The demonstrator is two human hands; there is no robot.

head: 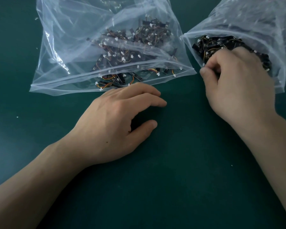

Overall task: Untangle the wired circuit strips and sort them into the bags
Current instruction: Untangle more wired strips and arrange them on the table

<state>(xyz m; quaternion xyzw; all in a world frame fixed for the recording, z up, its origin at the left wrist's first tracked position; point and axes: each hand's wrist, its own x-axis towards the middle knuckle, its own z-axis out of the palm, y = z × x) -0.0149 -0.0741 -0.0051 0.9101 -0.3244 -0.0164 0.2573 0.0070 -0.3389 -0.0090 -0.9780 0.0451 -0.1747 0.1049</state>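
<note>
View from the head, looking down. A dark green table [172,187] filled the whole field; nothing of the room showed beyond it. A few white specks [17,117] lay scattered on its surface.

Nearest, both bare forearms entered from the bottom corners, the hands well apart. The left hand [120,121] rested palm down on the table, fingers relaxed and spread, holding nothing, its fingertips just beside the mouth of the left bag [59,47]. The right hand [238,85] lay at the open mouth of the right bag [254,19], fingers curled and thumb pressed toward the index finger; whether it pinched a strip or only the plastic could not be told.

Farther back, both bags were clear zip-top plastic, crumpled, lying flat with their mouths toward the viewer. The left bag held loosely spread circuit strips [122,52], black with orange-and-yellow wires and white connectors, several lying at its open mouth. The right bag held a denser, darker heap of strips [210,45], partly covered by the right hand.
</note>
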